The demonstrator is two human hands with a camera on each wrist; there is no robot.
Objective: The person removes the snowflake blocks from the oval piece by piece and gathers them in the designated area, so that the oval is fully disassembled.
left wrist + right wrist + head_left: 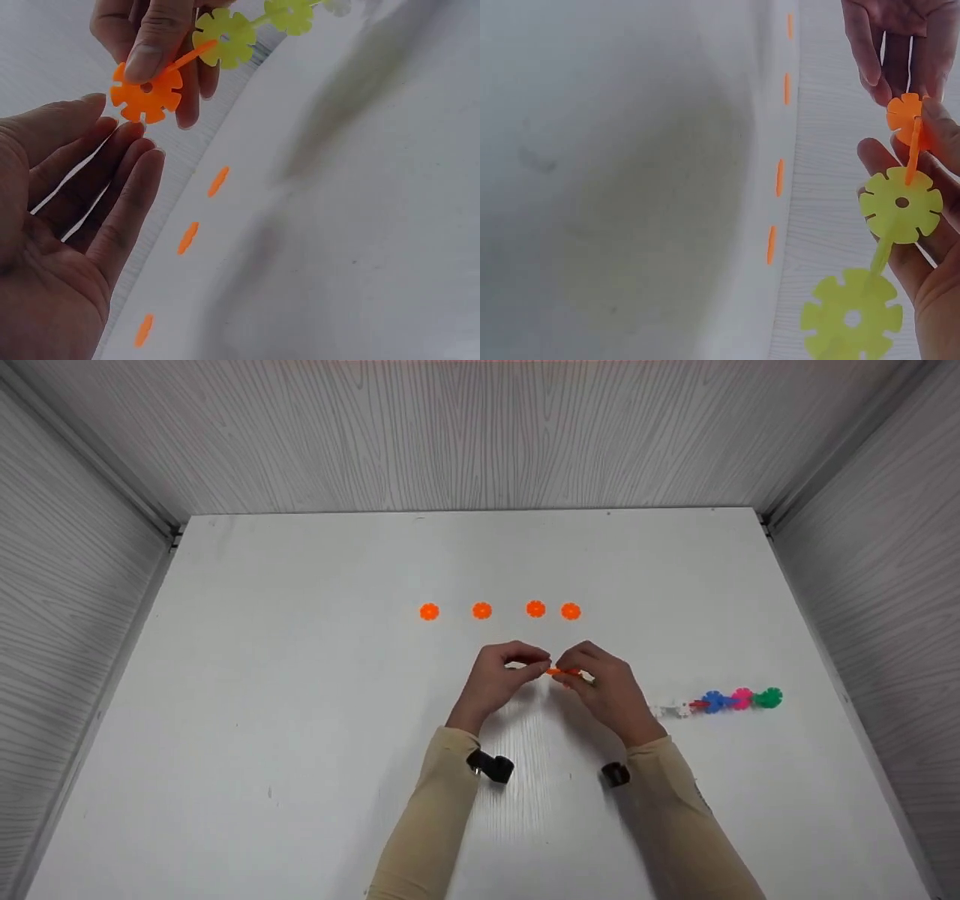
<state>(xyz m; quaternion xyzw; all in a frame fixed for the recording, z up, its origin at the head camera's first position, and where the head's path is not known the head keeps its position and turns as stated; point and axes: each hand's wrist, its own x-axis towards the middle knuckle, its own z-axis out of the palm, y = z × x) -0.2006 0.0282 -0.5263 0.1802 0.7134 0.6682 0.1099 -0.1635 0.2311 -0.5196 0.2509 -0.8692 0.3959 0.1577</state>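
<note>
My right hand (606,686) pinches a notched orange plastic disc (146,97) between thumb and fingers. A second orange disc (914,154), seen edge-on, joins it to a yellow-green disc (901,204). From there the chain runs on through another yellow-green disc (853,319). The right hand hides part of the chain in the head view; beyond it, white, red, blue (712,702), pink (742,698) and green (768,697) discs show. My left hand (499,673) is beside the held disc, its fingers extended and fingertips right at the disc's edge.
Several loose orange discs (482,610) lie in a row on the white table (300,675), beyond the hands. Wood-grain panels (465,435) enclose the table at the back and both sides. Each wrist carries a small black camera (491,766).
</note>
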